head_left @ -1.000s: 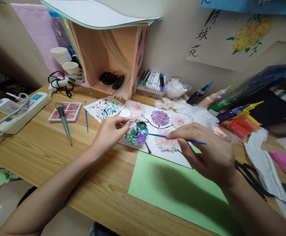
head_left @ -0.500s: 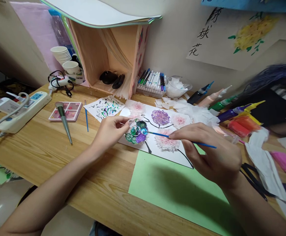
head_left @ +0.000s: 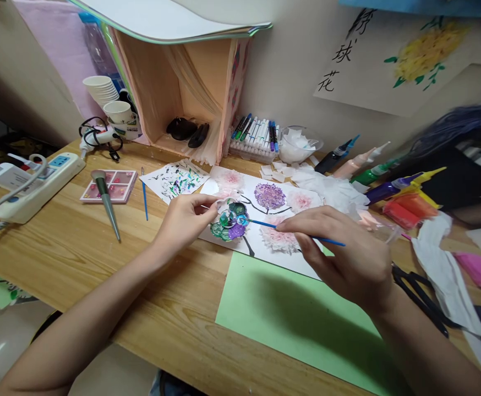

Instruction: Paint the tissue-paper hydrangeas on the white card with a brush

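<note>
My left hand (head_left: 189,220) pinches the rim of a small flower-shaped paint palette (head_left: 236,232), its wells smeared with green, purple, blue and white. A thin blue paintbrush (head_left: 261,223) is held between the fingers of my right hand (head_left: 343,253), its tip in the blue and white well. Beneath the palette lies a white sheet (head_left: 271,263) bearing black painted stems, fluffy pink paper flowers (head_left: 279,236) and one purple flower (head_left: 269,196). Part of that sheet is hidden by the palette and my right hand. A green sheet (head_left: 290,319) lies nearer me, under my right forearm.
At left are a power strip (head_left: 38,187), a makeup brush (head_left: 107,203) and a second blue brush (head_left: 145,195). Markers (head_left: 257,132), a glass bowl (head_left: 300,146) and paint bottles (head_left: 339,154) line the back. Black scissors (head_left: 422,300) lie at right.
My right hand has shifted a little left with the paintbrush, whose tip stays in the blue and white well. The left hand and palette are nearly still.
</note>
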A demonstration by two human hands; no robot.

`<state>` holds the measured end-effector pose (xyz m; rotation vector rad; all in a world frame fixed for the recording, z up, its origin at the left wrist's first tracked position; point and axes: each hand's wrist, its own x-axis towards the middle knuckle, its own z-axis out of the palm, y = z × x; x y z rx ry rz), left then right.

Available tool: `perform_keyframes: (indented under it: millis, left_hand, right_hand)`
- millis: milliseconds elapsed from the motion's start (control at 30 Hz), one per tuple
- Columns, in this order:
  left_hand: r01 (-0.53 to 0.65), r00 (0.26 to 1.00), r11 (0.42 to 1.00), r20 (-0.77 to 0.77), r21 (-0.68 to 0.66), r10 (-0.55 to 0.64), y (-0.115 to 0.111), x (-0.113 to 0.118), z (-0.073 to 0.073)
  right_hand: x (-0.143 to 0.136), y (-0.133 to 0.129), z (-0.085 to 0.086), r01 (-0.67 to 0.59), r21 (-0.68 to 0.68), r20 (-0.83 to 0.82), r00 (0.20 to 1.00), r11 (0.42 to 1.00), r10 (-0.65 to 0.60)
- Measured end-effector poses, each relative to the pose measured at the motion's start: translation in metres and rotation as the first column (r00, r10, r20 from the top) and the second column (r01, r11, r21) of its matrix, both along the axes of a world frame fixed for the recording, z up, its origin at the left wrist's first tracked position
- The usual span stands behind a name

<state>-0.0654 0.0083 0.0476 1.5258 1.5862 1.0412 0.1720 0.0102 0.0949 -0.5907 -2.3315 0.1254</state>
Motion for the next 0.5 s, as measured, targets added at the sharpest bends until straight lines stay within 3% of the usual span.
perform_keyframes:
  millis: [500]
  left_hand:
    - [0.001,1.0,1.0,-0.013,-0.007,-0.001,0.0009,-0.0019,-0.0021]
  right_hand:
    - [0.0,0.0003,0.0024,0.005,0.018,0.028,1.0,1.0,-0.006]
